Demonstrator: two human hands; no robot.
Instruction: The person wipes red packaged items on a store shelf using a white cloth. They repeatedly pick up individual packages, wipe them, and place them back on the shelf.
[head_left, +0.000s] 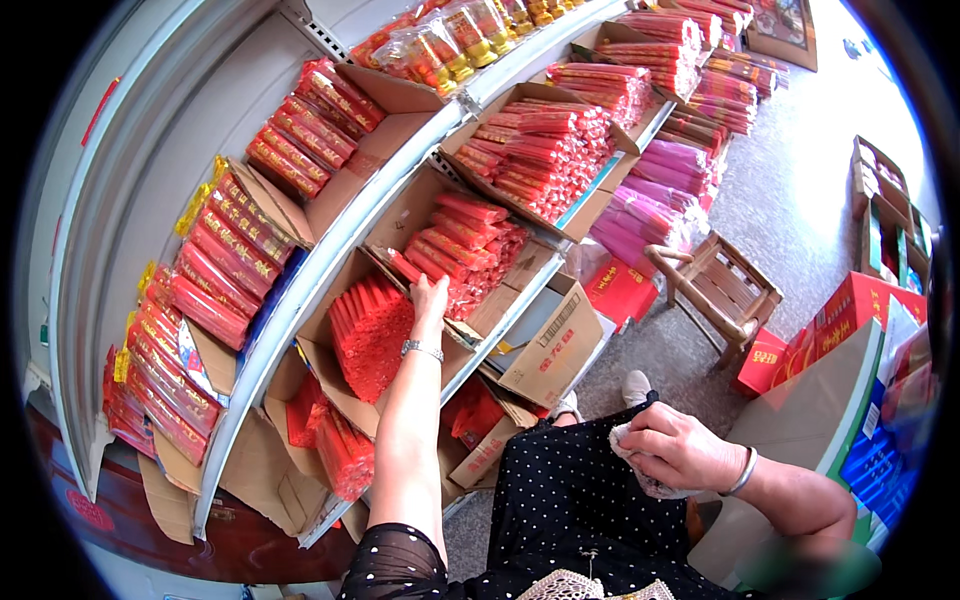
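My left hand (430, 304) reaches to the middle shelf, its fingers at the end of a red wrapped stick (405, 265), at the front of a cardboard box of red packets (459, 251). Whether the fingers close on that stick is hard to tell. Just below that hand, another box holds a dense bundle of thin red sticks (369, 337). In front of my body, over the black dotted clothing, my right hand (667, 446) grips a bunched light-coloured cloth (645, 476).
More red packets (547, 150) fill boxes along the curved-looking shelf edge (300, 315). An open cardboard carton (551, 345) juts out low. A bamboo stool (720, 292) stands on the grey floor, with red boxes (825, 322) and a counter (806, 405) at the right.
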